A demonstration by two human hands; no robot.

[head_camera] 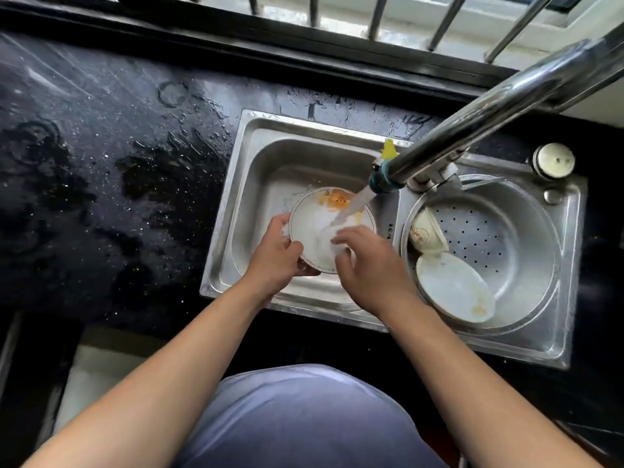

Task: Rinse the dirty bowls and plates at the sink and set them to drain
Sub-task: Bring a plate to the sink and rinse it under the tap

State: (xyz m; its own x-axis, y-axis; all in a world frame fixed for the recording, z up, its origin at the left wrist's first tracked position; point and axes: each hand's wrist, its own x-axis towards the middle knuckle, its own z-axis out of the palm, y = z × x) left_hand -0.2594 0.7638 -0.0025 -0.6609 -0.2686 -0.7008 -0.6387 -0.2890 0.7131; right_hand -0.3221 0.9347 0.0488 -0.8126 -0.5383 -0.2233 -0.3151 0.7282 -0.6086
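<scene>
Over the left sink basin point(260, 170) I hold a white plate point(314, 214) with an orange picture near its far rim. My left hand point(275, 258) grips the plate's near-left rim. My right hand point(368, 261) rests on the plate's face, fingers bent, under the water stream point(354, 204) from the tap point(381, 179). In the right basin a perforated steel colander point(499, 231) holds a small white bowl point(426, 233) on its side and a white plate point(454, 288) leaning below it.
A wet black stone counter point(101, 157) spreads to the left. The chrome tap arm point(506, 96) crosses above the sink from the upper right. A round cap point(553, 161) sits at the sink's far right corner. Window bars point(378, 15) run along the back.
</scene>
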